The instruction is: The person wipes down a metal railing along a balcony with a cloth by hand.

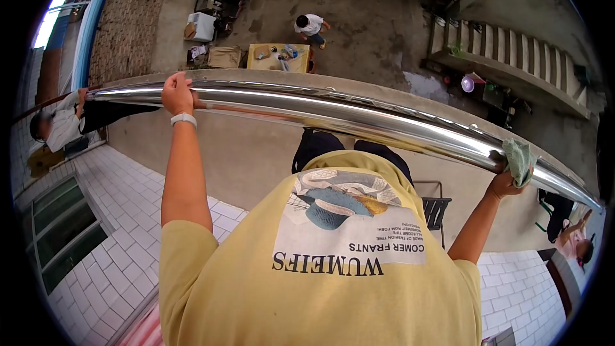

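A shiny metal railing [359, 113] runs across the view in a curve. My left hand [177, 94], with a pale band on its wrist, has its fingers curled round the railing at the left. On the right, my right hand [508, 184] grips a green cloth [517, 160], which is wrapped partly over the railing and hides some of my fingers. Between my arms is my yellow shirt, close to the railing.
Below the railing lies a yard with a person [311, 25], a yellow-topped table [295, 64] and concrete stairs [506, 48]. Other people are at the far left [61, 125] and far right [570, 237]. A black chair [435, 213] stands behind my right arm.
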Available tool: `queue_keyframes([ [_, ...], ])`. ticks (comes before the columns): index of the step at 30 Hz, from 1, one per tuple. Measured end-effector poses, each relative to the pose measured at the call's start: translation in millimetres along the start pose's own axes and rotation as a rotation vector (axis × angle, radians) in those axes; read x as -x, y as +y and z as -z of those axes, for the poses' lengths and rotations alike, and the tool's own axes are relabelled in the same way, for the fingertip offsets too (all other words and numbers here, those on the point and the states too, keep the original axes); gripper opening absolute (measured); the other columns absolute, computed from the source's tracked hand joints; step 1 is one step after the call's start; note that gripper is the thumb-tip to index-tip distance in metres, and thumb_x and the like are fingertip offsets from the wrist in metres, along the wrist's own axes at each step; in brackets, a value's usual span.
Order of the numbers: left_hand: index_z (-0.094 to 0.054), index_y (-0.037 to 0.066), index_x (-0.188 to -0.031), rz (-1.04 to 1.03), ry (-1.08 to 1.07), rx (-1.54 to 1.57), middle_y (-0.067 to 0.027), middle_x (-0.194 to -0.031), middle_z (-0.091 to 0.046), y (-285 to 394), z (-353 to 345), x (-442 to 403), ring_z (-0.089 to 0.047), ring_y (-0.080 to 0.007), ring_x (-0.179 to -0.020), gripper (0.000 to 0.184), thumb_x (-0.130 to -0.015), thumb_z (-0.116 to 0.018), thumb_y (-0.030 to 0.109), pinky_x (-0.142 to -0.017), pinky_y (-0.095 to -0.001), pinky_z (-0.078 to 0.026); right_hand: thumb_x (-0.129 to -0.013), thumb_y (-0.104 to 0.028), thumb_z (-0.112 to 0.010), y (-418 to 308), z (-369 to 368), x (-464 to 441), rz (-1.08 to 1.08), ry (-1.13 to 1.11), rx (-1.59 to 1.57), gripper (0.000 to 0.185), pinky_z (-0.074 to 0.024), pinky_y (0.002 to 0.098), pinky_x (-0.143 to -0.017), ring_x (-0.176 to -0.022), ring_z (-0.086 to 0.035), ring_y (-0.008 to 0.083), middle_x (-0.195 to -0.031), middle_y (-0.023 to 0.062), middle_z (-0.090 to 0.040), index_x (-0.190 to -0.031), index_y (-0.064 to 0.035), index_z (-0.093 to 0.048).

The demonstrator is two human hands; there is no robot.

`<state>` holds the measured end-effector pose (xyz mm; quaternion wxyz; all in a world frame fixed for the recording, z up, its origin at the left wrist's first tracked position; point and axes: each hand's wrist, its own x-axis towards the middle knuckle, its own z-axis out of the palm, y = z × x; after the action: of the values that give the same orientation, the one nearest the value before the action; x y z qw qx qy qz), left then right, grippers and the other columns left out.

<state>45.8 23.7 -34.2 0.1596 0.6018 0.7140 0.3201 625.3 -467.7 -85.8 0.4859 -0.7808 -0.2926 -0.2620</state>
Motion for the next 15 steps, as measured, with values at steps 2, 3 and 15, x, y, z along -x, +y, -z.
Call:
queue_keyframes([
  [2,-0.070,0.004,-0.089,-0.001,0.009,-0.029,-0.0061,-0.072,-0.070,1.9,0.0,1.9,-0.064,-0.0139,-0.061,0.021,-0.084,-0.062,0.022,-0.059,-0.0277,-0.049,-0.082,-0.014,-0.053,0.7,0.6,0.6,-0.001,0.008,0.003,0.028,-0.0468,0.0472,-0.091,-0.096,-0.062,0.0337,-0.103,0.0162,-0.065,-0.099,0.0050,-0.064],
  [3,-0.070,0.004,-0.089,0.002,0.009,-0.027,-0.0061,-0.071,-0.070,3.5,-0.2,3.2,-0.064,-0.0139,-0.062,0.020,-0.084,-0.062,0.022,-0.059,-0.0276,-0.049,-0.082,-0.013,-0.053,0.5,0.1,0.7,-0.002,0.017,0.003,0.028,-0.0467,0.0474,-0.092,-0.096,-0.062,0.0339,-0.103,0.0162,-0.065,-0.099,0.0049,-0.064],
  [15,-0.070,0.003,-0.089,-0.011,0.006,-0.003,-0.0059,-0.071,-0.069,2.5,-0.1,3.3,-0.063,-0.0134,-0.061,0.020,-0.085,-0.061,0.020,-0.060,-0.0267,-0.049,-0.082,-0.016,-0.052,8.0,1.4,-2.4,0.130,0.006,0.005,0.030,-0.0464,0.0486,-0.091,-0.095,-0.061,0.0341,-0.102,0.0162,-0.065,-0.100,0.0055,-0.063],
])
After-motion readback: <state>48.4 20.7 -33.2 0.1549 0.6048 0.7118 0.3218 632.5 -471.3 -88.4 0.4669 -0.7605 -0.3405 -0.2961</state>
